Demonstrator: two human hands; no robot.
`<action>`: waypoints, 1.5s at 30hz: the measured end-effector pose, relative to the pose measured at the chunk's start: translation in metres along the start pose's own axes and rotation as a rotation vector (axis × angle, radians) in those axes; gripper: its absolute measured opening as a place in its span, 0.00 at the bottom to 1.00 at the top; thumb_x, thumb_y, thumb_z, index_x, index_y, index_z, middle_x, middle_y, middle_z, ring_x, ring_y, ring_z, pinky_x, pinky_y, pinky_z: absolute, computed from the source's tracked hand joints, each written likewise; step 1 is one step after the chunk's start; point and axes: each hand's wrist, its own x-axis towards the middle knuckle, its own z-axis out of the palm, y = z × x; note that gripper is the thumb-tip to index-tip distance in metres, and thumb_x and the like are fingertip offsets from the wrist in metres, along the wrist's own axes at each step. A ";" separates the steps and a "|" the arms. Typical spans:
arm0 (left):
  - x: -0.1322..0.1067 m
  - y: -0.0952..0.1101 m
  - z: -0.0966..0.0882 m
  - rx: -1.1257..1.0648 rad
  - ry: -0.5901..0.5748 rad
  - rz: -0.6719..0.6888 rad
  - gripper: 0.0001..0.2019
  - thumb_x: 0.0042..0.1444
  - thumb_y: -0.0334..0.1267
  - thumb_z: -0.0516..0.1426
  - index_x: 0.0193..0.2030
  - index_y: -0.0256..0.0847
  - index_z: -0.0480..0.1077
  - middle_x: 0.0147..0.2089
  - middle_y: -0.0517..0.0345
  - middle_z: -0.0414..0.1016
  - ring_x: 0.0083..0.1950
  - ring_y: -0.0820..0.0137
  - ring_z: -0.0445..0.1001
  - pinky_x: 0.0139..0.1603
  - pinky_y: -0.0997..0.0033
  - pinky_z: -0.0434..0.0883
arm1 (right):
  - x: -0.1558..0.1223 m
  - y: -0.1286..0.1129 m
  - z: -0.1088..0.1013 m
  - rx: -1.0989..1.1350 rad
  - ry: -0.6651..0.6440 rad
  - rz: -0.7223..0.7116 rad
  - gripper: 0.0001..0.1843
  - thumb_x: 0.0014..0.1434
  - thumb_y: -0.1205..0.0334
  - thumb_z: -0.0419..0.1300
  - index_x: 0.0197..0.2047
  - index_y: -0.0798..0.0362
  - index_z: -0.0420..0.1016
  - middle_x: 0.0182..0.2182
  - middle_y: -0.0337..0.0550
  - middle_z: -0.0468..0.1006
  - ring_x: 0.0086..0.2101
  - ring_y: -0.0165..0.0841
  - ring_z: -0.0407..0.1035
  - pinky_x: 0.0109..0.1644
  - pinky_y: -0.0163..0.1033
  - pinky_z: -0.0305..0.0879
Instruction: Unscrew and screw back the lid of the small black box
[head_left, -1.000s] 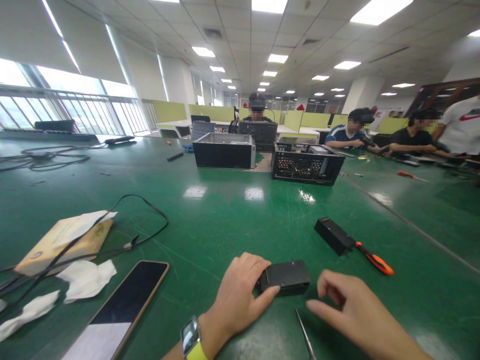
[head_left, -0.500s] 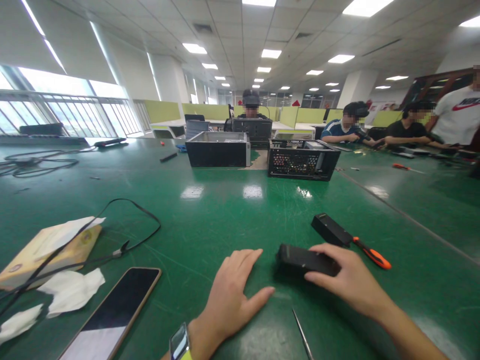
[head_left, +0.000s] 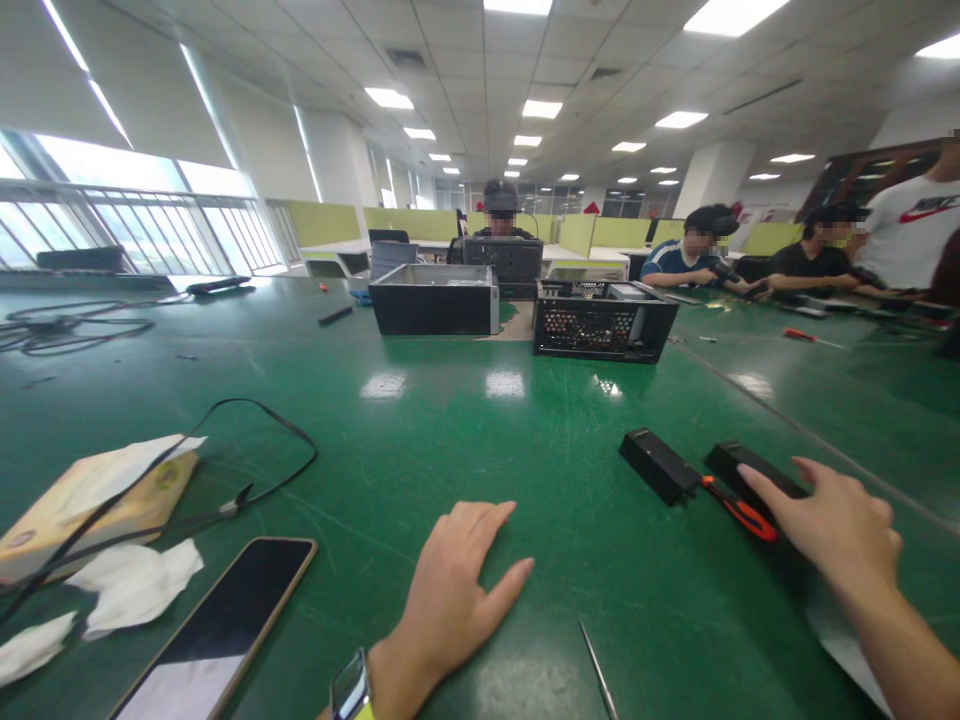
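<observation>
My left hand (head_left: 461, 590) rests on the green table with its fingers stretched and thumb apart, holding nothing. A watch (head_left: 351, 685) is on that wrist. At the right, my right hand (head_left: 844, 530) has thumb and fingers around the near end of a black oblong box (head_left: 750, 468); its far end shows, the rest is partly covered by the hand. To its left lies a similar black box (head_left: 660, 465). Between the two sits a screwdriver with an orange-and-black handle (head_left: 742, 508). A thin metal rod (head_left: 598, 668) lies near the front edge.
On the left are a phone (head_left: 225, 620), a tissue pack (head_left: 142, 500), crumpled tissues (head_left: 139, 585) and a black cable (head_left: 304, 440). Farther back stand two metal computer cases (head_left: 435, 308) (head_left: 604, 325). Other people (head_left: 694, 260) sit across the table; one stands at right.
My right hand has carried the black box from the middle to the right, past the other box and the screwdriver. My left hand has barely moved.
</observation>
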 end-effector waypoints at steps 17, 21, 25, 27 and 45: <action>0.001 0.005 0.000 0.025 -0.121 0.014 0.31 0.55 0.48 0.64 0.63 0.40 0.63 0.56 0.45 0.72 0.54 0.54 0.70 0.52 0.52 0.70 | -0.128 -0.115 -0.013 0.611 -0.598 -0.881 0.25 0.57 0.51 0.63 0.56 0.52 0.73 0.53 0.52 0.75 0.51 0.42 0.69 0.56 0.45 0.63; 0.004 0.008 -0.002 0.007 -0.162 0.007 0.19 0.57 0.47 0.63 0.52 0.42 0.71 0.49 0.49 0.75 0.48 0.56 0.71 0.48 0.55 0.70 | -0.138 -0.115 -0.025 0.485 -0.654 -0.823 0.16 0.59 0.49 0.60 0.27 0.52 0.74 0.27 0.41 0.76 0.32 0.34 0.69 0.38 0.38 0.62; 0.003 0.009 -0.003 -0.038 -0.152 -0.014 0.19 0.56 0.46 0.64 0.51 0.41 0.70 0.47 0.50 0.76 0.47 0.56 0.72 0.47 0.55 0.69 | -0.153 -0.104 -0.028 0.181 -0.975 -0.759 0.16 0.46 0.56 0.68 0.16 0.52 0.68 0.15 0.33 0.66 0.21 0.28 0.61 0.26 0.34 0.49; 0.002 0.009 -0.003 -0.055 -0.141 -0.023 0.18 0.55 0.44 0.64 0.51 0.41 0.70 0.46 0.50 0.76 0.47 0.56 0.72 0.47 0.55 0.69 | -0.159 -0.102 -0.029 0.141 -1.029 -0.759 0.12 0.44 0.65 0.64 0.15 0.53 0.67 0.15 0.33 0.65 0.21 0.27 0.60 0.25 0.33 0.47; 0.001 0.007 -0.003 -0.063 -0.122 -0.015 0.17 0.56 0.42 0.63 0.51 0.41 0.70 0.46 0.50 0.76 0.46 0.56 0.72 0.46 0.54 0.70 | -0.053 -0.047 0.006 0.091 -0.403 -0.413 0.23 0.60 0.42 0.53 0.41 0.49 0.81 0.36 0.47 0.82 0.35 0.44 0.76 0.38 0.45 0.67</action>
